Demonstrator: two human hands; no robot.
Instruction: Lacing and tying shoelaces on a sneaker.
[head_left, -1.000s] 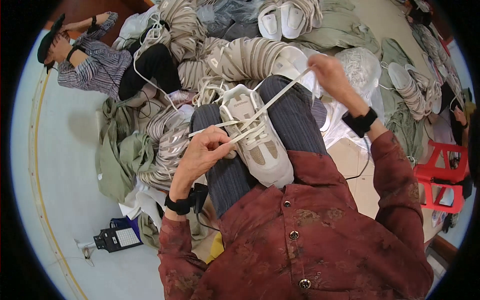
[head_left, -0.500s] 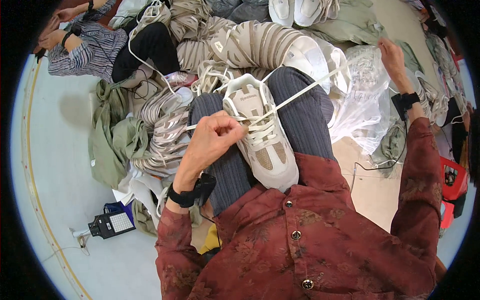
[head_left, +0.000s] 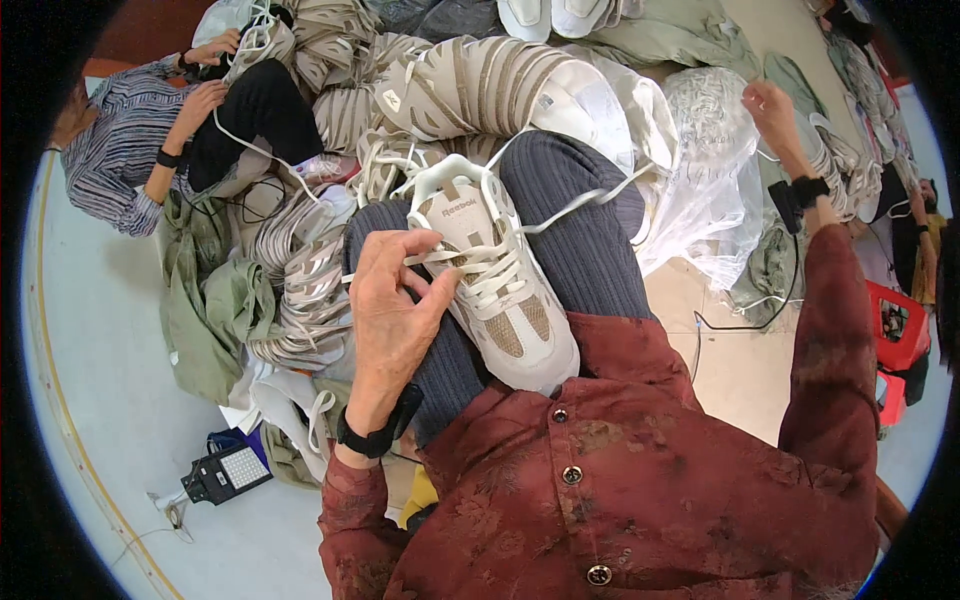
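Left hand (head_left: 393, 305) has gone from a pinch to thumb and forefinger parted beside the lacing; right hand (head_left: 777, 118), well apart, is curled, cannot tell if on anything, and the lace (head_left: 602, 195) on that side now sags. Shoe (head_left: 514, 325) lies on the lap, toe toward the shirt (head_left: 650, 470), seemingly unbraced, so a hard tug might roll it. Slack lace, trailing over the knee (head_left: 555, 170), could snag or loosen the rows.
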